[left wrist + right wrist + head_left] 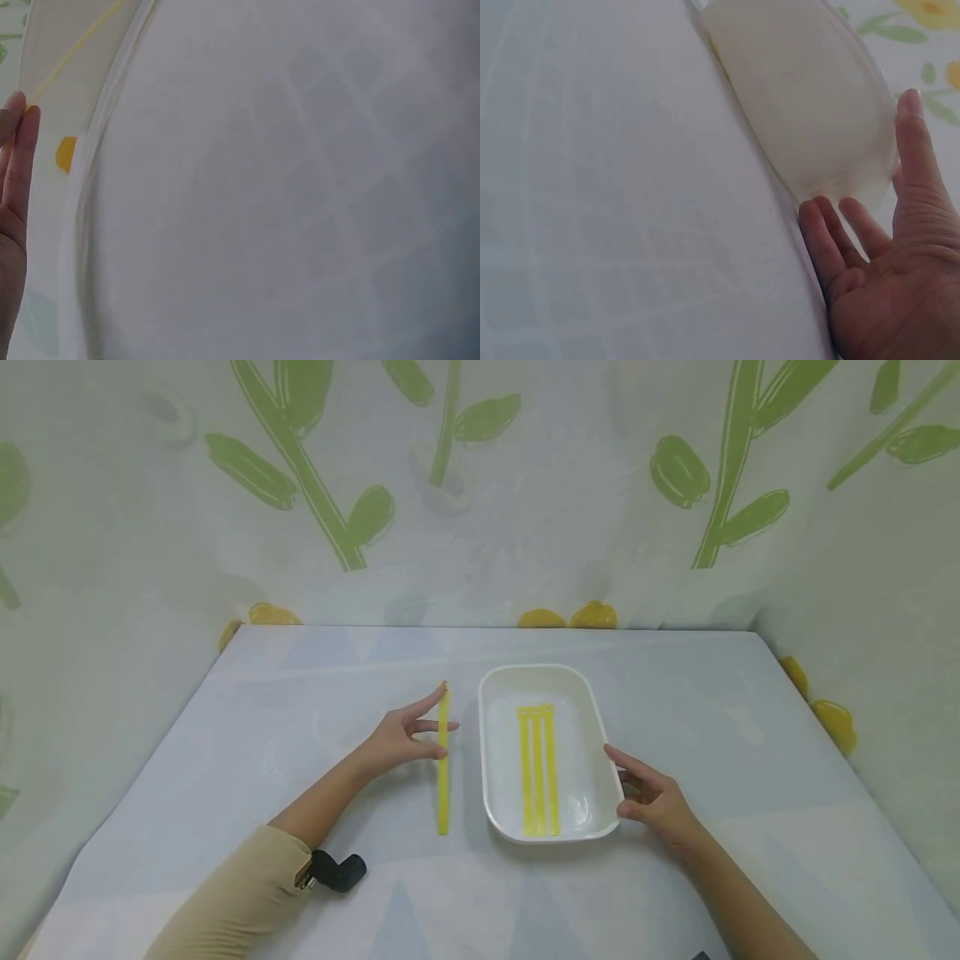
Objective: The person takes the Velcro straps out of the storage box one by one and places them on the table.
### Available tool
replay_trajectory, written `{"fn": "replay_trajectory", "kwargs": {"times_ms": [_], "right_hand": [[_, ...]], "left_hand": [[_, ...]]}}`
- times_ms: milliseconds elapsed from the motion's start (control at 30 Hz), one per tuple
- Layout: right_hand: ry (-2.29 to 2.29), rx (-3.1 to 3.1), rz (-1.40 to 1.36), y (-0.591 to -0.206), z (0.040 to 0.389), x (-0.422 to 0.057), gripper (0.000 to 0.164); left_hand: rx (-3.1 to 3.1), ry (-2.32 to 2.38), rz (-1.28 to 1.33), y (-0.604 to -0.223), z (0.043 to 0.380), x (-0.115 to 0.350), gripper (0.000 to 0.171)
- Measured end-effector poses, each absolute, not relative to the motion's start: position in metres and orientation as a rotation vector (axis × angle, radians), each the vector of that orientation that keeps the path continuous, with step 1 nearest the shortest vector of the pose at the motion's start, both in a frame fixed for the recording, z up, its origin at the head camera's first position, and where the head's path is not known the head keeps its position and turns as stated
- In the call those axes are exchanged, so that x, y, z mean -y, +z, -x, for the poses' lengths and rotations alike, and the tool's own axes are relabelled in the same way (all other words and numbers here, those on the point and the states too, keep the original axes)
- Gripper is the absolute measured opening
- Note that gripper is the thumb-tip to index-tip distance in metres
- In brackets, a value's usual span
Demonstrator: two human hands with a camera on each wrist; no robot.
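My left hand [408, 737] pinches a long, flat yellow strip [443, 793], which points toward me left of the tray. In the left wrist view, fingertips and thumb meet on this thin yellow strip [75, 56] at the frame's left side. A white rectangular tray [495, 810] with rounded corners stands right of that hand. Three similar yellow strips [538, 768] lie side by side inside it, their wider ends at the far side. My right hand [656, 806] touches the tray's right rim; in the right wrist view its extended fingers [911, 142] rest along the outer wall.
The pale patterned tabletop [750, 727] runs back to a wall [555, 527] printed with green leaves. A black device [339, 871] is strapped at my left wrist, beside the beige sleeve [240, 885].
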State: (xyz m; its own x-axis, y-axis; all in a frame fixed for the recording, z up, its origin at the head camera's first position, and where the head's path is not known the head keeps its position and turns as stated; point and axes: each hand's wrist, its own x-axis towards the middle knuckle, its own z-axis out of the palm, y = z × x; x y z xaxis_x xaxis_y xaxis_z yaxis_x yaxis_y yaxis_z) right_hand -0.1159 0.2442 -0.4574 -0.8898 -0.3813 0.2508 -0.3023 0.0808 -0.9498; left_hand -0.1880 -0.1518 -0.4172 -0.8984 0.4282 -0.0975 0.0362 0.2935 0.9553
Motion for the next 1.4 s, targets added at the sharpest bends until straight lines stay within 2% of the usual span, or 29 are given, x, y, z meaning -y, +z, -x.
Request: {"fn": "replay_trajectory", "kwargs": {"times_ms": [400, 833, 1067, 1400], "right_hand": [[-1.924, -2.305, 0.623, -0.457, 0.115, -0.244, 0.065], [-1.928, -2.270, 0.590, -0.455, 0.116, -0.246, 0.066], [-1.941, -2.242, 0.591, -0.454, 0.115, -0.245, 0.066], [-1.977, -2.190, 0.659, -0.456, 0.117, -0.247, 0.066]], "left_hand": [[-2.529, 1.404, -0.516, -0.445, 0.195, 0.163, 0.089], [-2.729, 1.079, -0.458, -0.441, 0.201, 0.164, 0.091], [-2.822, 0.938, -0.537, -0.441, 0.205, 0.165, 0.081], [-2.865, 0.912, -0.410, -0.438, 0.204, 0.159, 0.077]]}}
